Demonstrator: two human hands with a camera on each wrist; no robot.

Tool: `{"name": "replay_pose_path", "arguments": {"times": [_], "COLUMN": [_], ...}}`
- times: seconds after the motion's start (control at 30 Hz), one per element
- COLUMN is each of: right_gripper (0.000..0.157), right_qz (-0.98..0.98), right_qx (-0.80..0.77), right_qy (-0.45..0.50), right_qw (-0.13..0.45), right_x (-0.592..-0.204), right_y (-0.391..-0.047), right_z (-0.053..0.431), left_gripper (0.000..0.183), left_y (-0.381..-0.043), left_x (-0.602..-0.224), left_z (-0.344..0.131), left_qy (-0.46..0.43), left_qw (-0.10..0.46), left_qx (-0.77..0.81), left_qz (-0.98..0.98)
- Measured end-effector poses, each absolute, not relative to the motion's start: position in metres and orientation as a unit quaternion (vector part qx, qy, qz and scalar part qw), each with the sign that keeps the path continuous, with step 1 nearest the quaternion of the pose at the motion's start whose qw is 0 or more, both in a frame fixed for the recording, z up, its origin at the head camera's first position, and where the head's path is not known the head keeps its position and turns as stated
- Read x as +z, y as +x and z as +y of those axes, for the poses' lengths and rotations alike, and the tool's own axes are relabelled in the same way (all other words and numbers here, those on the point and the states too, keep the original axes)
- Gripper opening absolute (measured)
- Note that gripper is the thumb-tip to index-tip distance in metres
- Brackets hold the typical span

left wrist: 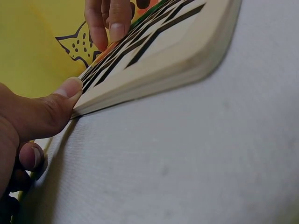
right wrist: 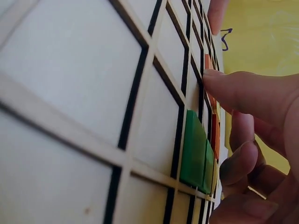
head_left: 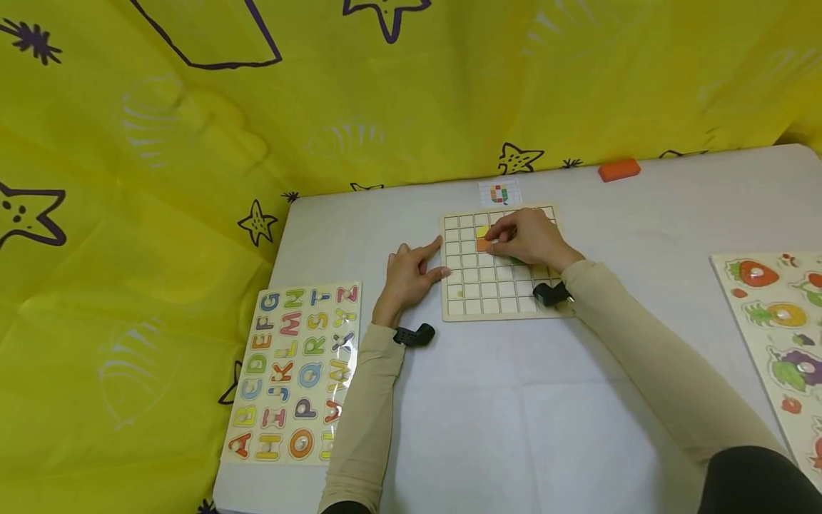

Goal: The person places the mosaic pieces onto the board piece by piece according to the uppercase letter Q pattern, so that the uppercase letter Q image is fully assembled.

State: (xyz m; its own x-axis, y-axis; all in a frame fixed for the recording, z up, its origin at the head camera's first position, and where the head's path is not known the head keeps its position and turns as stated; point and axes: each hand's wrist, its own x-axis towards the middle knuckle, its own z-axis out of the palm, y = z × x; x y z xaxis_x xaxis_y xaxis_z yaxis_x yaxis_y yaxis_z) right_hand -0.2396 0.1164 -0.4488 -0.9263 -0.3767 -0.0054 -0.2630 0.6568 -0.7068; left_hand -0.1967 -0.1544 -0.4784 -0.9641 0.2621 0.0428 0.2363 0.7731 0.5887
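A square wooden board with a grid of cells (head_left: 489, 289) lies on the table. My right hand (head_left: 529, 235) is over its upper part, thumb and fingertips at an orange tile (head_left: 483, 245) in a cell. Just above that tile sits a yellow tile (head_left: 482, 231). Green tiles (right wrist: 195, 151) and a red-orange tile (right wrist: 215, 135) rest in cells beneath the right hand, mostly hidden from the head view. At the board's left edge, my left hand (head_left: 407, 278) touches the rim with thumb and index finger spread; its thumb (left wrist: 67, 91) presses the side in the left wrist view.
Behind the board lies a small card with a coloured-block pattern (head_left: 499, 193). An orange block (head_left: 619, 170) stands near the back edge. An alphabet puzzle board (head_left: 292, 414) is at left, a fruit puzzle board (head_left: 751, 307) at right. Yellow cloth (head_left: 411, 93) hangs behind the table.
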Motion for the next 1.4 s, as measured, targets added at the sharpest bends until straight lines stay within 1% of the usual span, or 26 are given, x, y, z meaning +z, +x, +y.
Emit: {"name": "replay_pose_path", "arguments": {"times": [0.17,0.33,0.47,0.57,0.77,0.9,1.07,1.33,1.4], "right_gripper": [0.024,0.026,0.032,0.035,0.030,0.029,0.029,0.041,0.040], "right_qz": [0.897,0.904,0.914,0.921,0.933,0.937,0.945,0.947,0.950], "right_qx": [-0.402,-0.396,-0.375,-0.356,-0.322,-0.310,-0.292,-0.281,-0.272], "right_qy": [-0.168,-0.130,-0.097,-0.089,-0.095,-0.108,-0.099,-0.087,-0.091], "right_qw": [0.073,0.093,0.120,0.129,0.130,0.119,0.108,0.130,0.124], "right_x": [-0.446,-0.434,-0.426,-0.423,-0.423,-0.426,-0.432,-0.441,-0.443], "right_y": [-0.235,-0.224,-0.208,-0.195,-0.166,-0.145,-0.121,-0.088,-0.083], "right_z": [0.129,0.155,0.185,0.208,0.250,0.272,0.290,0.296,0.295], "left_gripper": [0.067,0.066,0.066,0.066,0.067,0.067,0.067,0.067,0.067], "left_y": [-0.197,-0.196,-0.197,-0.196,-0.195,-0.195,-0.195,-0.195,-0.195], "left_x": [-0.478,-0.478,-0.478,-0.478,-0.478,-0.478,-0.479,-0.479,-0.479], "left_z": [-0.153,-0.153,-0.153,-0.153,-0.152,-0.151,-0.151,-0.152,-0.152], "left_qy": [0.135,0.133,0.133,0.134,0.132,0.132,0.131,0.128,0.126], "left_qw": [0.021,0.020,0.020,0.017,0.017,0.015,0.019,0.019,0.021], "left_qx": [0.306,0.310,0.312,0.312,0.307,0.308,0.307,0.311,0.312], "left_qz": [0.942,0.941,0.941,0.940,0.942,0.942,0.942,0.942,0.941]}}
